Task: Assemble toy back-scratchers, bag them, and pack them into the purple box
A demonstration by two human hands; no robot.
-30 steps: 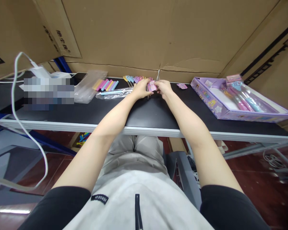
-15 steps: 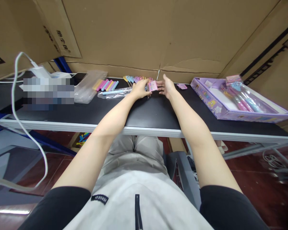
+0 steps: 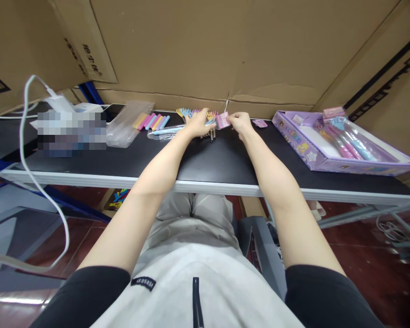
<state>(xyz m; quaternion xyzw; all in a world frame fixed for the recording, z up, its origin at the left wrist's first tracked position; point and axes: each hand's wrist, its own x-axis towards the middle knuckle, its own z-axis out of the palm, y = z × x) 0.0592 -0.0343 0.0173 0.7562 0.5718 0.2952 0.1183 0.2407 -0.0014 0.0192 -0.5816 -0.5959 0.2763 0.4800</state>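
Black label on the person's pale garment (image 3: 181, 291), nearer the wearer than the purple display box (image 3: 294, 136), reads "VERSED", last letter unsure. Lettering on the display box's left wall: too small to read. Printed characters on the cardboard panel (image 3: 242, 50) behind and left of the box: not legible enough to copy.

One display box on the desk (image 3: 225, 159), holding several bagged claw-ended sticks (image 3: 353, 143); overlapping, no firm count. Loose pink card (image 3: 259, 123), one seen, just left of the box. Second pink card (image 3: 222, 120), farther left of the box, upright-ish; the right hand (image 3: 242, 124) pinches its right edge between thumb and fingers.

Left hand (image 3: 196, 124), beyond that card from the box, thumb and fingers spread over one clear sleeve with a light-blue stick (image 3: 169, 130); cannot tell if it grips. Claw heads (image 3: 182, 112) in a row behind that hand, left of the box: blue, yellow, purple, pink; partly covered, uncounted. Pastel tubes (image 3: 153, 121), roughly seven, and flat clear bags (image 3: 118, 132), number unclear, well left of the box.
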